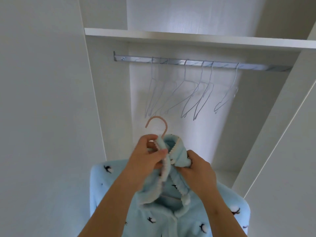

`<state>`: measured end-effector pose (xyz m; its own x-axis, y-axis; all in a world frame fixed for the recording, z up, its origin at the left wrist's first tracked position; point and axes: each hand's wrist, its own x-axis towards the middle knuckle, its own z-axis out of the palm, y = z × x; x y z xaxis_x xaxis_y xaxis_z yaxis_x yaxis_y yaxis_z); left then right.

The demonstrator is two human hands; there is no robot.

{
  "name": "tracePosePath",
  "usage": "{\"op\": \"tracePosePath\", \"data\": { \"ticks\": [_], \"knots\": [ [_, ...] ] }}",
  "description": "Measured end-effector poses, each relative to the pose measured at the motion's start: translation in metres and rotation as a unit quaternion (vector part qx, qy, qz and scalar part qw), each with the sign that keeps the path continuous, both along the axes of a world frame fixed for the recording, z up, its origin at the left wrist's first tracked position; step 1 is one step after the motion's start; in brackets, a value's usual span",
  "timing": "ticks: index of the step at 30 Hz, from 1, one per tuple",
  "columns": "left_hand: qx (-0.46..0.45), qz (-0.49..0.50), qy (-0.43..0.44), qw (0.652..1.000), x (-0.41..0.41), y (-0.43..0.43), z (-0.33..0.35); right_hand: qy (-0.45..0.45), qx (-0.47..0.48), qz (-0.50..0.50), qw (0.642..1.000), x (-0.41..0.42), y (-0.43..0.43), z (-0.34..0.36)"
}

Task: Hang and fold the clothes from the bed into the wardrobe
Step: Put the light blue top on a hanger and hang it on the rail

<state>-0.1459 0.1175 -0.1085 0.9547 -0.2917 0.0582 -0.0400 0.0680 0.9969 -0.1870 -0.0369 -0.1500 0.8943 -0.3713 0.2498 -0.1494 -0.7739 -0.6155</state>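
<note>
Our left hand pinches the collar of the light blue fleece top, our right hand grips the other side. The top hangs on a pink hanger, below the wardrobe rail with white hangers.

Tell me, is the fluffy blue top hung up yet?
Not yet. Done: the blue top sits on its pink hanger. In hand: the left hand and right hand grip its collar. Left: hooking it on the rail, where only bare white hangers hang.

The pyjama top is fluffy, matt fleece. The rail looks like shiny metal. The wardrobe panels are smooth and matt.
</note>
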Motion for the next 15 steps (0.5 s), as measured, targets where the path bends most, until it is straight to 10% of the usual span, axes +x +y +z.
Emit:
{"op": "tracePosePath", "data": {
  "ticks": [2, 5, 8, 15],
  "knots": [
    [-0.076, -0.024, -0.021, 0.997, -0.002, 0.008, -0.005, -0.012, 0.03, -0.016, 0.999, -0.005, -0.007, 0.003],
    [0.216, 0.135, -0.275, 0.927, 0.017, 0.026, -0.018, -0.044, 0.056, -0.009, 0.997, -0.01, -0.015, 0.011],
    [0.427, 0.04, -0.335, 0.839, 0.026, 0.029, -0.02, -0.068, 0.058, 0.015, 0.996, -0.013, -0.021, 0.018],
    [0.291, 0.183, -0.389, 0.855, 0.019, 0.018, -0.011, -0.059, 0.084, 0.025, 0.994, -0.024, -0.038, 0.025]
  ]
}}
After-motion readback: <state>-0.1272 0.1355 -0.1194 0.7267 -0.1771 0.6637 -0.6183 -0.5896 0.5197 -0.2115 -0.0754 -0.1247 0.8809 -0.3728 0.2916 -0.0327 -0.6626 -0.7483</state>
